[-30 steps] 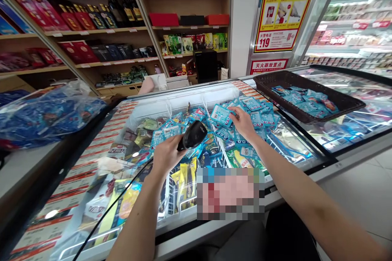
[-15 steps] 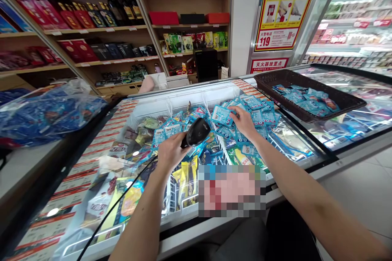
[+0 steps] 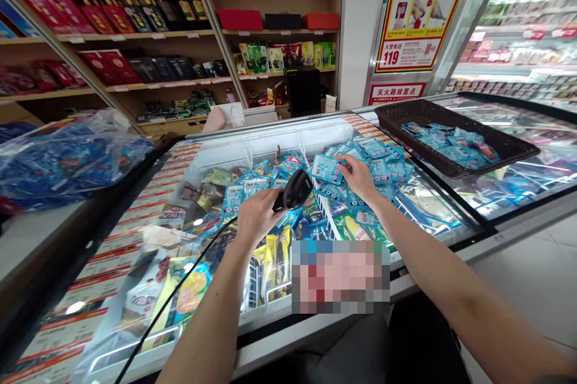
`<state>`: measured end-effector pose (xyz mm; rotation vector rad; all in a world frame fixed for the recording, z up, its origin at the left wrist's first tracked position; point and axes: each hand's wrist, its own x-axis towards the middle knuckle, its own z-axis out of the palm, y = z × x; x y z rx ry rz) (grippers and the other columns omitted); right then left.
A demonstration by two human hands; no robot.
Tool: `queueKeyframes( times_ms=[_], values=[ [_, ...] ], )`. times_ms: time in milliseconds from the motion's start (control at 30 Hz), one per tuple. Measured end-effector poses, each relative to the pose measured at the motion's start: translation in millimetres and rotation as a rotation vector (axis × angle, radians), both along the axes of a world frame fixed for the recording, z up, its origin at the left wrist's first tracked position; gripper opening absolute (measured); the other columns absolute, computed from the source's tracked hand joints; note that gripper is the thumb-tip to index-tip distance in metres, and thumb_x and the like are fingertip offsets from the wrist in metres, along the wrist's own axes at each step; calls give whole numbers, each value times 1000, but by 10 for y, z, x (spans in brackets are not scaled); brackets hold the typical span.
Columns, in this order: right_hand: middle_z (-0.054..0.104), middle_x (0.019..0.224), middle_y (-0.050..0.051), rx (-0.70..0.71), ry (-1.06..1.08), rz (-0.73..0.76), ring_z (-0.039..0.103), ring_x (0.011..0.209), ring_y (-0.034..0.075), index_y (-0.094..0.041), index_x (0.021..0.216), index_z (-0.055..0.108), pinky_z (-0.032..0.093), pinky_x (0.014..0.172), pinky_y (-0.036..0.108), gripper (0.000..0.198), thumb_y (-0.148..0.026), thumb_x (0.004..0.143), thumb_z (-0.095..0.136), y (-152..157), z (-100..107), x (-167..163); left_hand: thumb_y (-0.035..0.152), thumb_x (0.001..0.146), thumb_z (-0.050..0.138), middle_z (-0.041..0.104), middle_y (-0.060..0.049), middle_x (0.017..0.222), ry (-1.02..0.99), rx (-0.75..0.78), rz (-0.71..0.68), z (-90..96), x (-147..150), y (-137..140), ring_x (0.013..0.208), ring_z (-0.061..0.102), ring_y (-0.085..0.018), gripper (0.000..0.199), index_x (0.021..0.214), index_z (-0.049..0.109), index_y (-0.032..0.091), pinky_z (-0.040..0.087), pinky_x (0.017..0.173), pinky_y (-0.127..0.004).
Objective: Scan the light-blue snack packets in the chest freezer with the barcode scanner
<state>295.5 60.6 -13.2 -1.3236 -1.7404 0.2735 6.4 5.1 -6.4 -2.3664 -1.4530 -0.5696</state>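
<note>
Nearest, a thin black cable (image 3: 155, 321) leads up to the left hand (image 3: 256, 216), which grips a black plastic handheld scanner (image 3: 297, 190). The scanner's head sits slightly further right than a second ago; the right hand (image 3: 357, 176) keeps its place, appearing to pinch the right edge of a flat light-blue printed packet (image 3: 326, 169). Scanner and packet therefore stand closer together, which I judge brings both hands' work to one spot (whether any reading registers, I cannot tell). The packet is at a heap of similar packets (image 3: 383, 169) in a glass-topped white chest freezer (image 3: 274, 140). Beyond, a dark-brown rectangular basket (image 3: 509, 142) contains more.
</note>
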Motion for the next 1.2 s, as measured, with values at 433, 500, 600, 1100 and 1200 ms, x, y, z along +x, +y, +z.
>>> queueKeyframes(
  times_ms=[433, 500, 600, 1100, 1200],
  values=[
    [62, 72, 2, -15, -15, -17, 54, 61, 17, -23, 114, 59, 41, 63, 28, 34, -33, 85, 43, -1, 0, -4, 37, 79, 54, 65, -2, 100, 63, -13, -20, -12, -12, 3, 89, 61, -20, 35, 112, 53, 24, 40, 61, -27],
    [64, 76, 2, -14, -17, -16, 55, 65, 17, -23, 114, 58, 42, 65, 28, 34, -32, 85, 43, 4, -9, -4, 36, 78, 55, 65, -3, 101, 71, -19, -24, -11, -15, 2, 89, 61, -21, 36, 112, 52, 24, 40, 61, -27],
    [65, 82, 3, 2, -17, -12, 57, 69, 18, -24, 115, 58, 43, 68, 29, 34, -32, 85, 44, 10, -25, 1, 34, 78, 56, 65, -4, 101, 73, -18, -32, -8, -16, -4, 90, 60, -21, 37, 113, 52, 23, 40, 62, -28],
    [61, 72, 1, 81, 58, -46, 53, 61, 16, -23, 112, 59, 40, 61, 27, 32, -34, 84, 45, 12, 31, 44, 36, 81, 51, 66, -4, 97, 51, 6, -56, 10, -21, -42, 86, 61, -20, 32, 109, 54, 23, 40, 61, -27],
    [64, 82, 2, 135, 109, -133, 53, 65, 16, -22, 111, 59, 41, 64, 28, 32, -33, 84, 46, 39, 74, 158, 35, 79, 53, 66, -5, 99, 35, 29, -33, -1, -83, -29, 87, 62, -21, 33, 109, 55, 22, 41, 62, -27]
  ],
)
